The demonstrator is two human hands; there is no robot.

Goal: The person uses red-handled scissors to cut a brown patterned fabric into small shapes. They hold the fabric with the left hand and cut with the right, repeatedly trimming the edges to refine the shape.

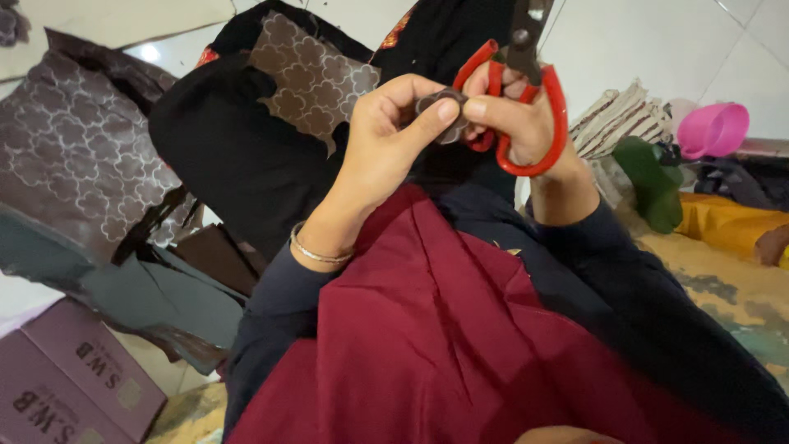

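Home tailoring spot, floor-level work area, not a factory. I'm sitting on a white tiled floor (649, 41) with maroon cloth (436, 345) across my lap. Brown patterned fabric (74, 156) with a quatrefoil print is spread out to my left, more of it on black cloth (222, 148). Red-handled scissors (518, 99) in my right-hand grip say cutting work. Purple cardboard box (66, 386) at the lower left. Household clutter to the right: pink plastic cup (713, 129), folded striped cloth (616, 119), yellow fabric (727, 222).
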